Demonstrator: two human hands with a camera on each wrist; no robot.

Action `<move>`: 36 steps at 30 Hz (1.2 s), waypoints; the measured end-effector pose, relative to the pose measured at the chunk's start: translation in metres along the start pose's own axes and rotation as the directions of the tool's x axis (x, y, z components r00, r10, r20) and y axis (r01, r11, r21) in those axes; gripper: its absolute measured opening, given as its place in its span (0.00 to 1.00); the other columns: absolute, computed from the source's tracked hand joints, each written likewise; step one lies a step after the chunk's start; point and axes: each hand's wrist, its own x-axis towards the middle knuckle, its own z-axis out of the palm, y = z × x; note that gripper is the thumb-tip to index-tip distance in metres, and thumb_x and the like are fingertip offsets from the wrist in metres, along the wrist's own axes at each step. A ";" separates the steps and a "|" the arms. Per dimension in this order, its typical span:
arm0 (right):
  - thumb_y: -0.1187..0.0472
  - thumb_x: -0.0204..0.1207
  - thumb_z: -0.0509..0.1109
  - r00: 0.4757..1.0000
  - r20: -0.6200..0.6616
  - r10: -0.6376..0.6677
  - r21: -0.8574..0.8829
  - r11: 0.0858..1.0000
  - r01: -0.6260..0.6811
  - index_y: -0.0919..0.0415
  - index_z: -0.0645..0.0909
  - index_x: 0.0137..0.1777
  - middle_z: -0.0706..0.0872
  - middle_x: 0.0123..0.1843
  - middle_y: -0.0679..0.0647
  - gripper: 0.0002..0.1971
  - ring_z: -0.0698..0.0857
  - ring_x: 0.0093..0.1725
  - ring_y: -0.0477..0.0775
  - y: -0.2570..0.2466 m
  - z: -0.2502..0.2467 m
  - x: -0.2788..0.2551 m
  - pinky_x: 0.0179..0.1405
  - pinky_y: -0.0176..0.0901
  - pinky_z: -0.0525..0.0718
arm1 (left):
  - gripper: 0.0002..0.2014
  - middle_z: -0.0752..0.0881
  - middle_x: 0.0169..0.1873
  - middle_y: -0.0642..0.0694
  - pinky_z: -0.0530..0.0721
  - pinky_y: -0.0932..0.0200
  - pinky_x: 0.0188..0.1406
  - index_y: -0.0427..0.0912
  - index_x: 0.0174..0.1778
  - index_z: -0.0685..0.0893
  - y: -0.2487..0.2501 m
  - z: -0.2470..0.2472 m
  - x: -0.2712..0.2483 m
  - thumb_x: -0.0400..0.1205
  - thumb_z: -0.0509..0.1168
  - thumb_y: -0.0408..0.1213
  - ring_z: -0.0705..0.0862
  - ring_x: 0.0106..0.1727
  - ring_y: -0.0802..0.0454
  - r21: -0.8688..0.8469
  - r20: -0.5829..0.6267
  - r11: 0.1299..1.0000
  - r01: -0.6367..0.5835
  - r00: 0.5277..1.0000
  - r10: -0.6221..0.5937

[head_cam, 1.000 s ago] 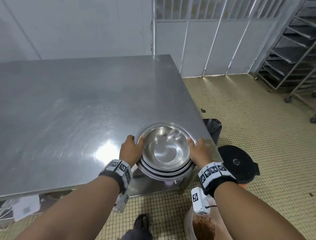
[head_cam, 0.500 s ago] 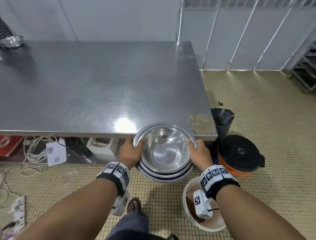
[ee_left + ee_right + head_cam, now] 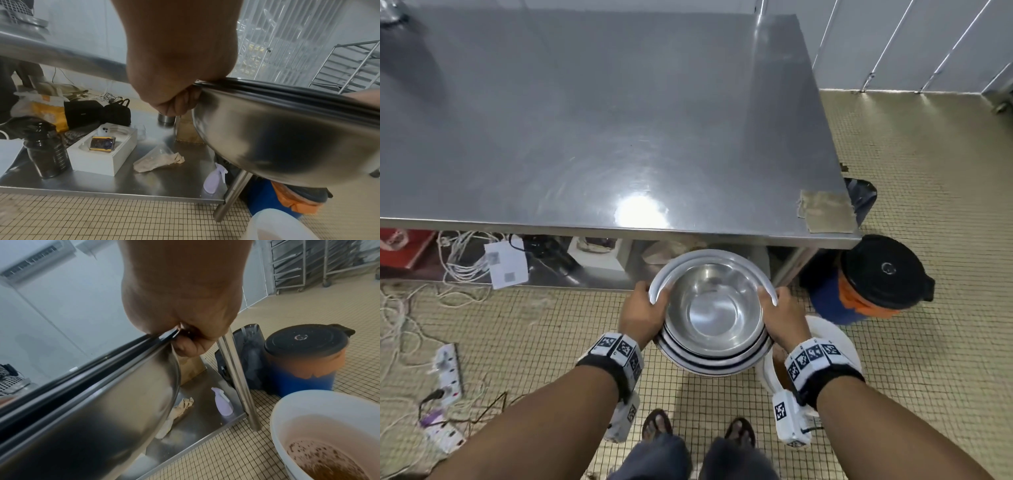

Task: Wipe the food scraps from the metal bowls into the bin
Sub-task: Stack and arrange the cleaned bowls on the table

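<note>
Both hands, the left hand [image 3: 641,317] and the right hand [image 3: 784,320], grasped opposite rims of the nested stack of shiny round metal bowls [image 3: 714,310], held above the tiled floor, just beside the white plastic bucket of brown scraps [image 3: 320,434].

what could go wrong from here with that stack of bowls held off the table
The nested stack of shiny metal bowls hangs over the tiled floor, held only at the rims by the left hand and right hand; a slip might drop it. The stack is tilted, so the bowls might slide apart. The white plastic bucket of brown scraps sits low beside it, so scraps may miss.
</note>
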 end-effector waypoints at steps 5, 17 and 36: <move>0.42 0.88 0.61 0.999 -0.030 0.026 0.006 1.000 -0.025 0.57 0.78 0.61 0.86 0.52 0.55 0.19 0.85 0.49 0.55 -0.002 0.042 0.013 0.54 0.55 0.83 | 0.19 0.87 0.45 0.51 0.91 0.45 0.47 0.50 0.60 0.78 -0.031 -0.008 0.026 0.86 0.64 0.61 0.89 0.44 0.51 0.006 0.057 0.999 0.048 0.997 -0.048; 0.31 0.81 0.59 0.997 -0.006 0.075 -0.040 0.996 -0.076 0.53 0.78 0.69 0.88 0.59 0.55 0.30 0.86 0.60 0.63 0.043 0.136 0.104 0.65 0.64 0.83 | 0.25 0.88 0.52 0.46 0.87 0.45 0.57 0.45 0.70 0.78 -0.110 0.040 0.123 0.88 0.61 0.61 0.88 0.52 0.45 0.084 0.118 0.995 0.053 0.991 -0.063; 0.39 0.90 0.54 1.000 0.003 0.011 -0.248 0.969 -0.010 0.67 0.62 0.85 0.79 0.77 0.68 0.35 0.81 0.73 0.69 0.152 0.268 0.356 0.71 0.56 0.78 | 0.23 0.84 0.50 0.49 0.78 0.55 0.59 0.41 0.71 0.77 -0.248 0.221 0.328 0.90 0.62 0.55 0.84 0.53 0.47 0.037 0.053 0.997 -0.070 0.996 0.068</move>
